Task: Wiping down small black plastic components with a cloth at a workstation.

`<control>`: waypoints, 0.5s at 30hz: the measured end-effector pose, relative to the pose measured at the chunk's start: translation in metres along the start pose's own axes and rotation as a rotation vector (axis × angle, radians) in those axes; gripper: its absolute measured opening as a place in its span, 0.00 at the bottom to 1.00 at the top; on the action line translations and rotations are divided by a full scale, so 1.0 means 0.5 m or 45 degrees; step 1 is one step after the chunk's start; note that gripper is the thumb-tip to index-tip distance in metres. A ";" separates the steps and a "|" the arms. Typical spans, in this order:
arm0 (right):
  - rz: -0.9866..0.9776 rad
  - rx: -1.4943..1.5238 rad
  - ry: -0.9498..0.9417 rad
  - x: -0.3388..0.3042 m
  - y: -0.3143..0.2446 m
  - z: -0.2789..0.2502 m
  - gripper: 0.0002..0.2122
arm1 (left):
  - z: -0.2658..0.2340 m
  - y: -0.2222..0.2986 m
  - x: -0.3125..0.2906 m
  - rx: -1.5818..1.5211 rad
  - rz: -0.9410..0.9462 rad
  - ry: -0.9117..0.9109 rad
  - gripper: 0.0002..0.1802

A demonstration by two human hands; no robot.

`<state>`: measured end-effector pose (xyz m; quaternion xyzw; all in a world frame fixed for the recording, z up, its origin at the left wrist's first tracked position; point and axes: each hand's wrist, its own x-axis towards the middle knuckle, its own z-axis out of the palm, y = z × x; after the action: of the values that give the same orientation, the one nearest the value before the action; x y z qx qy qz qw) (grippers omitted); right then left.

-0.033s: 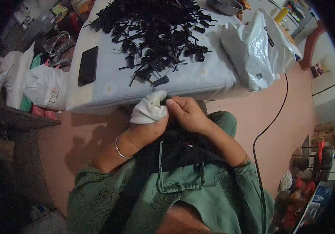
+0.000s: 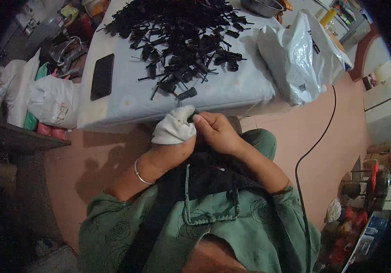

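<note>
Just in front of the table's near edge, my two hands meet. A white cloth covering (image 2: 173,128) wraps the fingers of my left hand (image 2: 170,148), which is curled closed. My right hand (image 2: 219,132) is bare, its thumb and forefinger pinched together against the left hand's fingers. Between them shows a bit of a small black part (image 2: 191,118), mostly hidden by the fingers and cloth. Beyond my hands, a loose black plastic piece (image 2: 187,94) lies close to the table edge, at the front of a large heap of similar black parts (image 2: 181,50) with thin stems.
The pile sits on a table with a pale cloth (image 2: 131,107). A dark phone (image 2: 102,77) lies at its left, a white plastic bag (image 2: 291,63) at its right, a metal bowl (image 2: 263,7) at the back. A black cable (image 2: 316,148) hangs at right. White bags (image 2: 54,100) crowd a left shelf.
</note>
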<state>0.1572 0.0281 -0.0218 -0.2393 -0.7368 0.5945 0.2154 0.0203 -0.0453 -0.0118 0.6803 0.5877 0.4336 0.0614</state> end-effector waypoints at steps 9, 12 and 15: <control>-0.239 -0.220 0.174 -0.006 -0.007 -0.026 0.12 | -0.001 -0.015 0.013 -0.613 -0.240 0.083 0.12; -0.325 -0.553 0.004 -0.009 0.010 -0.031 0.08 | -0.005 -0.022 0.007 -1.160 -0.677 -0.036 0.12; -0.496 -0.568 0.148 -0.014 -0.016 -0.029 0.09 | 0.005 -0.036 -0.008 -0.917 -0.605 0.010 0.15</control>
<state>0.1705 0.0335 -0.0113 -0.1684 -0.8678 0.3507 0.3092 0.0088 -0.0421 -0.0261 0.4596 0.5394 0.5875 0.3908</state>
